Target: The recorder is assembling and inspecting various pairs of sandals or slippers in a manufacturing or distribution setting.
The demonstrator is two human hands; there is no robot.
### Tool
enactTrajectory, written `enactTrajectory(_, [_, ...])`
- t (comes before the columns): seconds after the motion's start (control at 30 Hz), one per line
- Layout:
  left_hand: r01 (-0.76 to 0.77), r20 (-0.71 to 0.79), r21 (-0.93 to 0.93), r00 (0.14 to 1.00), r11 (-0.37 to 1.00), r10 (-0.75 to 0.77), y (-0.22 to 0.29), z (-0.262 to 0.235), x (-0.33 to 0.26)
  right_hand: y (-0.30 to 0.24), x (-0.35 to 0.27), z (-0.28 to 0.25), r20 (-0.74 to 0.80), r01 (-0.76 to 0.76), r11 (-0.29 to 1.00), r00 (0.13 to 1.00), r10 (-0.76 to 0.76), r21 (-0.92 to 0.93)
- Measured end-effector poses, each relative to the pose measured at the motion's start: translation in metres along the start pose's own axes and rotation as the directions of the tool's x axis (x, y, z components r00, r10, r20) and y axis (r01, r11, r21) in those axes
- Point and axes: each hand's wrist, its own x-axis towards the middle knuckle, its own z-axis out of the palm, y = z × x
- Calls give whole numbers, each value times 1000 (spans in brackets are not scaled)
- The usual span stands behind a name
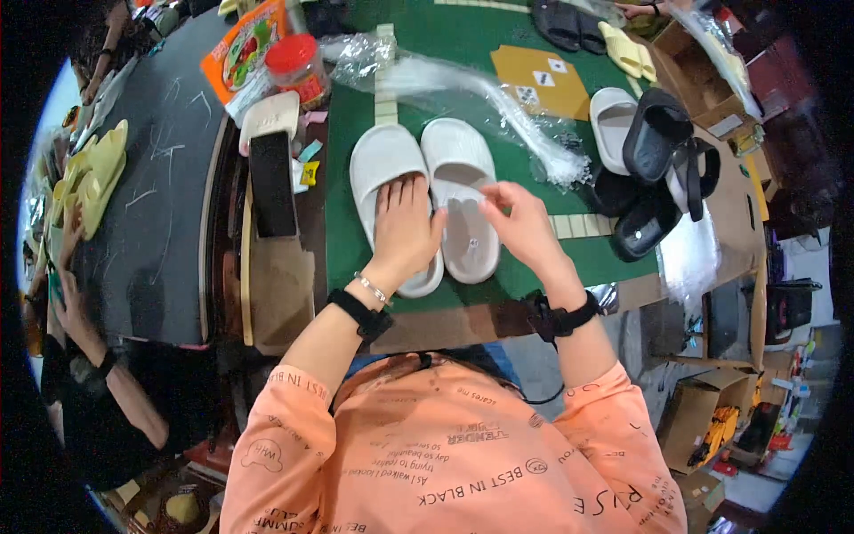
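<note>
Side by side on the green table mat [351, 276] lie two white slide slippers, toes pointing away from me. My left hand [405, 227] lies flat on the left slipper [385, 147], its fingers stretched toward the strap's edge and its thumb out to the side. Over the right slipper [467, 236], my right hand [520, 218] has its fingers bent together close to the strap's right edge. Whatever those fingertips pinch, if anything, is too small to make out. A small mark shows on the right slipper's insole.
Clear plastic bags [498, 102] lie beyond the slippers. Black and white slippers [654, 133] are heaped at the right. On the left stand a phone [272, 184] and a red-lidded jar [298, 67]. A co-worker's hand [71, 222] touches yellow slippers [98, 178] at the far left.
</note>
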Motion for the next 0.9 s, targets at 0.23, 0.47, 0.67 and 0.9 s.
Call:
enactTrajectory(0.23, [-5, 5, -18, 1000, 1000, 5, 1, -4, -8, 38, 18, -39, -296, 26, 803, 922, -249, -595])
enactTrajectory(0.47, [-6, 56, -31, 998, 1000, 8, 5, -6, -4, 53, -9, -70, -604, -94, 935, 784, -143, -343])
enactTrajectory(0.67, [-4, 15, -58, 1000, 998, 5, -1, -9, 5, 84, 2, -97, -509, -217, 922, 860, 27, -319])
enactTrajectory(0.9, [135, 148, 3, 980, 991, -134, 31, -53, -2, 118, -6, -98, -465, -213, 929, 884, 51, -302])
